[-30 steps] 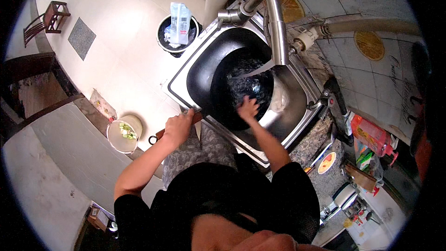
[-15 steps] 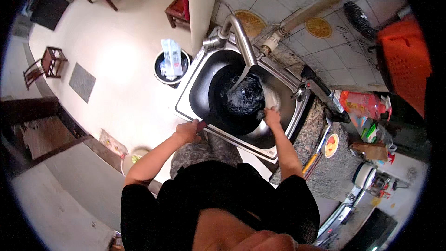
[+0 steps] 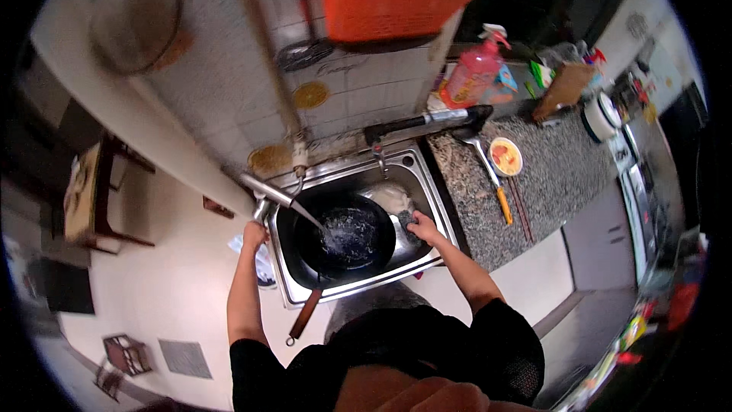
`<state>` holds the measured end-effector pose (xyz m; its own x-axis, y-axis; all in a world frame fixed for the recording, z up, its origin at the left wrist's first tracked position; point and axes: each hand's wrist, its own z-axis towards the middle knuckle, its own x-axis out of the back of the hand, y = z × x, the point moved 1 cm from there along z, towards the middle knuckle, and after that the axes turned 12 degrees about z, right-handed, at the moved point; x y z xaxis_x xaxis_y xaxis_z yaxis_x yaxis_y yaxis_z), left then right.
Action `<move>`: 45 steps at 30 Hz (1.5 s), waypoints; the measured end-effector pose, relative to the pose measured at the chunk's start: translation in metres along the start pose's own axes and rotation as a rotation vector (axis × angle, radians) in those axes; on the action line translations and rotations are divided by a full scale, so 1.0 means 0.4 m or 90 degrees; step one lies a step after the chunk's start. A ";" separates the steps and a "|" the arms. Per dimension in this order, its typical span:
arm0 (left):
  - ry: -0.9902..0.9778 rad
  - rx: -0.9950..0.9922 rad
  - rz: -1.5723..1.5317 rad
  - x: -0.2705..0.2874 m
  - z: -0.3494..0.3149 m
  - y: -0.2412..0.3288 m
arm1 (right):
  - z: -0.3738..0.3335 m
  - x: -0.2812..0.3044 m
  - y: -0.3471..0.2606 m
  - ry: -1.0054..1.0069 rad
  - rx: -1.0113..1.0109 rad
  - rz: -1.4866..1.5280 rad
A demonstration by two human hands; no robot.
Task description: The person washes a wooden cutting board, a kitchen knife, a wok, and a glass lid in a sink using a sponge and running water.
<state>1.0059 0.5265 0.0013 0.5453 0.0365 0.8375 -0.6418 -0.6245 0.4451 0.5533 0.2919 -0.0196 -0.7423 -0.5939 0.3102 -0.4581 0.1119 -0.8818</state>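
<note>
A dark wok (image 3: pixel 347 240) sits tilted in the steel sink (image 3: pixel 440 240), its brown wooden handle (image 3: pixel 306 314) sticking out over the front rim. Water runs from the faucet (image 3: pixel 268 189) into the pan and churns there. My left hand (image 3: pixel 257 234) is off the wok and closed at the faucet's lever, by the sink's left edge. Between the fingers of my right hand (image 3: pixel 422 227) is a dark scouring pad (image 3: pixel 406 218), held at the right side of the basin. Behind it lies a whitish, cloth-like thing (image 3: pixel 390 198), blurred.
On the granite counter (image 3: pixel 476 221) at right are a spatula (image 3: pixel 496 183), a bowl of food (image 3: pixel 505 157), chopsticks (image 3: pixel 521 210) and a pink pump bottle (image 3: pixel 474 72). An orange basket (image 3: pixel 396 0) hangs above. A bin (image 3: pixel 264 267) stands left of the sink.
My left hand has let go of the wok handle and moved to the faucet lever. My right hand keeps the pad, now away from the wok. The view has swung right.
</note>
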 end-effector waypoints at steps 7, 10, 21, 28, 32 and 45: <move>0.115 0.048 -0.025 0.006 -0.002 0.136 | 0.031 0.148 -0.168 -0.118 -0.023 0.473; 0.164 0.028 0.078 -0.038 -0.091 0.114 | 0.011 0.244 -0.464 -0.057 0.141 0.602; -0.394 0.199 0.212 -0.181 -0.484 0.282 | 0.477 0.455 -0.797 0.456 0.501 0.227; -0.600 0.337 -0.292 -0.180 -0.485 0.266 | 0.429 0.406 -0.694 0.238 0.367 0.230; -0.699 0.343 -1.201 -0.173 -0.511 0.382 | 0.177 0.402 -0.492 0.111 0.455 0.277; -0.704 0.661 -1.487 -0.011 -0.358 0.692 | -0.620 0.375 -0.017 0.191 0.038 0.410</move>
<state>0.7486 0.4653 0.1661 -0.2448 0.7017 -0.6691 0.8267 -0.2095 -0.5221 0.3236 0.3996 0.1210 -0.9631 -0.1782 -0.2017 0.1378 0.3174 -0.9382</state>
